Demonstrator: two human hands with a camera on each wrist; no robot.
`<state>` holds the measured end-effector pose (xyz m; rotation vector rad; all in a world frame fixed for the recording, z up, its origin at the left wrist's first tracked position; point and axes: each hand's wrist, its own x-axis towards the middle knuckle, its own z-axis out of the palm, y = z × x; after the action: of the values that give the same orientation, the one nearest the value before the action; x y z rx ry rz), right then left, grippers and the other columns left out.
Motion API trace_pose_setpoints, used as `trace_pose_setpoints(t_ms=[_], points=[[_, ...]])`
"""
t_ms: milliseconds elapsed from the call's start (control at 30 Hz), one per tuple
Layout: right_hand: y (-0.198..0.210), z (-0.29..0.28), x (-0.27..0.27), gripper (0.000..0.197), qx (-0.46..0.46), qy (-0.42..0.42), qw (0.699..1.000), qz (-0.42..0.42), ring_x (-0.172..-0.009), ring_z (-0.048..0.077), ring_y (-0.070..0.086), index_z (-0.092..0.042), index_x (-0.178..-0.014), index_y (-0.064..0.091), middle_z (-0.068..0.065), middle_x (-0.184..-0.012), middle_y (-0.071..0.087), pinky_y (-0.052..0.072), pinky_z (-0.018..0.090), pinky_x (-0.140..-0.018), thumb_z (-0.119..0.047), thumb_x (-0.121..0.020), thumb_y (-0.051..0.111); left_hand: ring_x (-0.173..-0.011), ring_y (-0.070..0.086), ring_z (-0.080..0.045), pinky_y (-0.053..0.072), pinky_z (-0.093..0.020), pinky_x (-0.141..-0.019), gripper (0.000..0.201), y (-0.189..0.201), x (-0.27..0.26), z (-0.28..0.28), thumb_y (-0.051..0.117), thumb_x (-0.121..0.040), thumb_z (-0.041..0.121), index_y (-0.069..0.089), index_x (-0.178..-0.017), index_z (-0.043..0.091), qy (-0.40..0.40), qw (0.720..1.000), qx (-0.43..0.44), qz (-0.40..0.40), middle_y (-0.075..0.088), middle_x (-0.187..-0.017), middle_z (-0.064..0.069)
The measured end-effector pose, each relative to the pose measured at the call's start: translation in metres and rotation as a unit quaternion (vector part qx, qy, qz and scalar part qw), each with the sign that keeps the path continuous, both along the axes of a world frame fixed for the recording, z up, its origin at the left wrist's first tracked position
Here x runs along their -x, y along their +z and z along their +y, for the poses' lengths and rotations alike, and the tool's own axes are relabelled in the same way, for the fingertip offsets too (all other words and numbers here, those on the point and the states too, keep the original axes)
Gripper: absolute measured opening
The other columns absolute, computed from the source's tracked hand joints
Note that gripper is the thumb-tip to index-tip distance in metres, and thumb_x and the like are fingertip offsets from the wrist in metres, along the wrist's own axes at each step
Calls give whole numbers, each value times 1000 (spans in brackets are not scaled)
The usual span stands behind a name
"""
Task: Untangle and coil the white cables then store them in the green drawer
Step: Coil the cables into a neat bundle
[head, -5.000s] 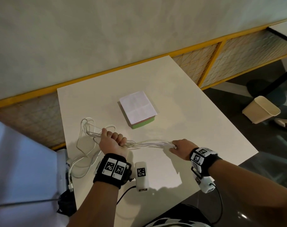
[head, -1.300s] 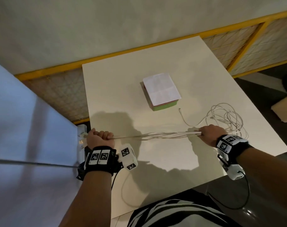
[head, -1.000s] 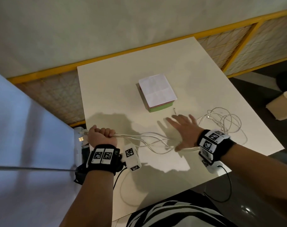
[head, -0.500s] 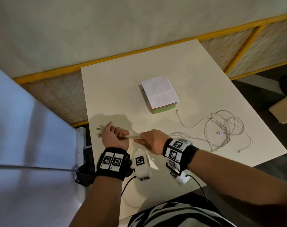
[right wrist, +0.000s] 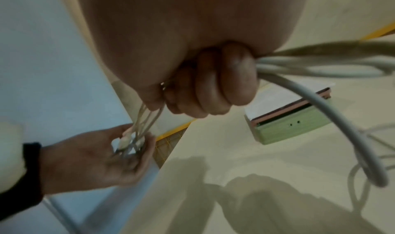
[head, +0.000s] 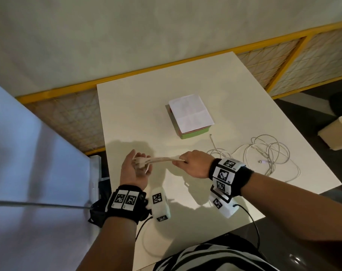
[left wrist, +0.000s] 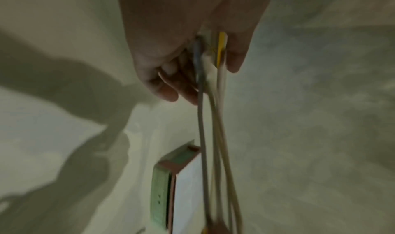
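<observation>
**White cables [head: 160,159] held between both hands, near the green drawer [head: 193,134]**

Head view: nearer the person than the drawer, above the counter [head: 146,114], the left hand [head: 135,171] lies palm up with the cables' plug ends in it. The right hand [head: 193,165] is clenched around the bundle. The loose tangle lies right of the drawer.

Left wrist view, blurred: the thumb pins the plugs against loosely curled fingers [left wrist: 169,92].

Right wrist view: curled fingers grasp the strands, with the drawer beyond.

A bare workroom, more office or test space than home: a plain white table [head: 244,90] stands against a blank grey wall [head: 146,36], with yellow-framed mesh panels [head: 312,61] running along its base. A beige waste bin [head: 338,133] sits on the dark, glossy floor [head: 306,106]. Black wristbands [head: 125,202] carry printed square markers.
</observation>
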<state>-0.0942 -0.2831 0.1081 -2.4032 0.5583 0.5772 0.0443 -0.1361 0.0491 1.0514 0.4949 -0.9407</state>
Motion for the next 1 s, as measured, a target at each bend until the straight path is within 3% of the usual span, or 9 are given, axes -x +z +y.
trace_pose_setpoints(t_ms=[133,233,333,400,433,533,600,833,1000], points=[[14,-18,4,44,60,59,996,15,-74,25,44,-12,-75,45,6,-79,49,31,30,-69,-45,-98,28,-95,60,-19,39,-36,-82,29,-2,-16,12,53,-91,39,57,-112,19,-102,982,-119,-101,67,-102,1],[18,-28,4,46,80,98,991,33,-72,25,46,-9,-79,48,7,-78,51,32,31,-69,-44,-98,27,-101,62,-16,42,-35,-85,19,21,-10,0,56,-90,32,63,-107,25,-168,938,-103,-286,68,-109,3],[27,-34,0,45,83,105,991,31,-71,25,48,-8,-80,51,8,-77,53,32,30,-67,-44,-98,29,-107,59,-8,44,-21,-90,47,39,4,-17,66,-68,51,60,-112,35,-352,814,-51,-459,66,-114,12],[35,-36,-4,44,70,109,991,22,-67,23,47,-10,-75,48,6,-73,53,32,29,-67,-42,-98,30,-105,58,-4,41,-10,-83,68,40,15,-27,62,-65,60,49,-127,39,-491,711,-87,-496,59,-123,17],[39,-36,-6,43,62,111,992,14,-64,21,46,-13,-70,46,4,-68,51,32,29,-66,-41,-98,31,-96,62,-6,44,-9,-76,67,40,20,-32,61,-67,60,47,-129,41,-528,690,-99,-485,58,-124,15],[50,-42,-9,43,32,88,995,-24,-58,16,41,-21,-59,39,-3,-59,42,33,30,-65,-40,-97,36,-59,67,-22,52,-31,-57,17,40,31,-41,50,-83,50,55,-98,44,-510,719,-98,-461,64,-101,11],[55,-49,-9,44,-3,41,998,-44,-52,13,37,-11,-64,43,-2,-56,38,32,28,-60,-39,-97,38,-60,65,-23,53,-43,-60,17,42,35,-43,45,-95,37,55,-82,34,-461,757,-92,-453,64,-79,1],[43,-64,-4,42,-161,-126,977,-56,-41,19,30,-7,-69,49,-1,-44,34,28,25,-44,-43,-90,50,-41,46,-11,55,-35,-55,24,39,54,-46,43,-101,20,47,-80,9,-401,858,-9,-322,41,-45,8],[36,-54,-4,39,-344,-244,902,-96,-35,12,16,-15,-49,32,-3,-40,25,14,17,-38,-16,-86,44,-33,30,-13,27,-23,-40,16,35,66,-48,67,-83,14,51,-84,12,-385,875,-19,-292,37,-48,3]])
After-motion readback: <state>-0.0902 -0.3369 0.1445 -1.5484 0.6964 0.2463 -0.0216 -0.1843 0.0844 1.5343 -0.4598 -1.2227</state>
